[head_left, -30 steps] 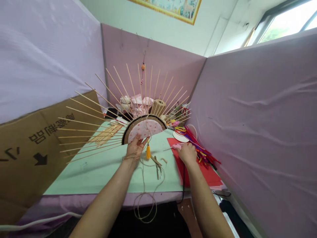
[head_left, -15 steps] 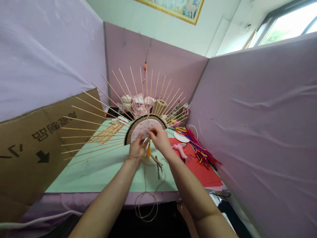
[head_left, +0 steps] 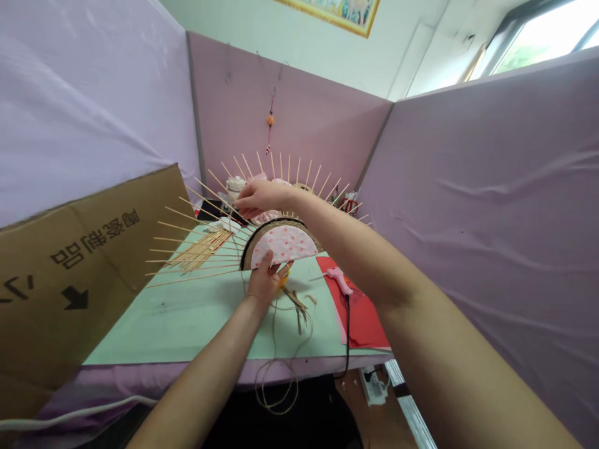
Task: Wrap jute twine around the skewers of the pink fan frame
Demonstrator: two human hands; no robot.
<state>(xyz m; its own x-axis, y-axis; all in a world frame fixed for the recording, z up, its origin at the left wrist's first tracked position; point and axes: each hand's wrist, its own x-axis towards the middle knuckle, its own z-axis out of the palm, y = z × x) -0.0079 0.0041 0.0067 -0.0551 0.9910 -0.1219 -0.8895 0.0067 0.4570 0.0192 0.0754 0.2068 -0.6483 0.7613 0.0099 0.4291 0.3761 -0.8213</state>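
Right hand [head_left: 264, 197] risen from dotted half-disc [head_left: 284, 243] to its sticks [head_left: 281, 167], fingertips pinched, on what unclear | left hand [head_left: 266, 279] clasps half-disc's lower edge, above middle of surface [head_left: 187, 333] | twine [head_left: 279, 413] overhangs front edge | white jar [head_left: 235, 184] near back edge, contents hidden

Window [head_left: 545, 47]: bright daylight from upper right, glass washed out to near white
Right wall cloth [head_left: 491, 206]: dim, greyish mauve, creases softly shaded
Left wall cloth [head_left: 88, 81]: paler, mild sheen on the folds
Tabletop [head_left: 187, 330]: evenly lit, faint soft shadows
Lap [head_left: 322, 418]: deep black, detail lost
Right forearm [head_left: 449, 337]: stretched large by the wide lens
Hands [head_left: 266, 280]: slightly soft outlines
Sticks [head_left: 281, 167]: thin, tips a little fuzzy
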